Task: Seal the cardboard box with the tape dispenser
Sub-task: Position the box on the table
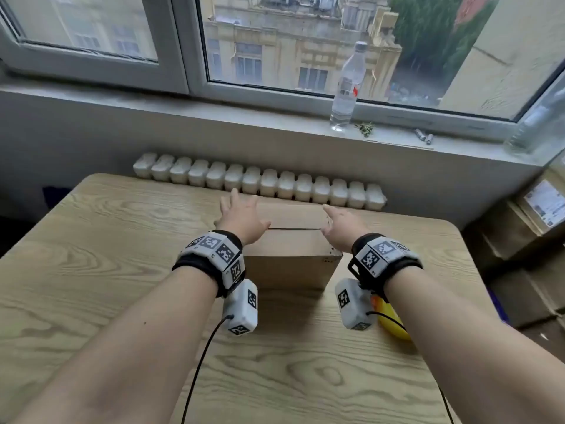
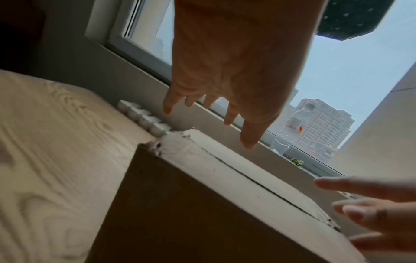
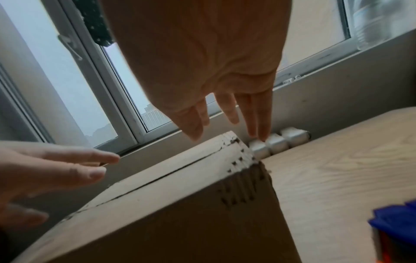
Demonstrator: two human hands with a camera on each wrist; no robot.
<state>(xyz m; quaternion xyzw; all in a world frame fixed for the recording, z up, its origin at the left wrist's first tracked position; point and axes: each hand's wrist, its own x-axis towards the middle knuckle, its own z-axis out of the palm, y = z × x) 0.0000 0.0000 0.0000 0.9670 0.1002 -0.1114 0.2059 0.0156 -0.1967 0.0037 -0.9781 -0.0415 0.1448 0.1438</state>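
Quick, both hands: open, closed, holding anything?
Left hand: open, fingers spread above the box, holding nothing.
Right hand: open, fingers straight above the box, holding nothing.

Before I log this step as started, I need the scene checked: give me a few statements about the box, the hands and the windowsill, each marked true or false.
1. The cardboard box has its top flaps folded shut, with a bare seam between them. True.
2. The left hand grips the tape dispenser. False: its fingers are spread over the box and hold nothing.
3. The right hand is open. True.
4. The water bottle lies on its side on the wooden table. False: it stands upright on the windowsill.
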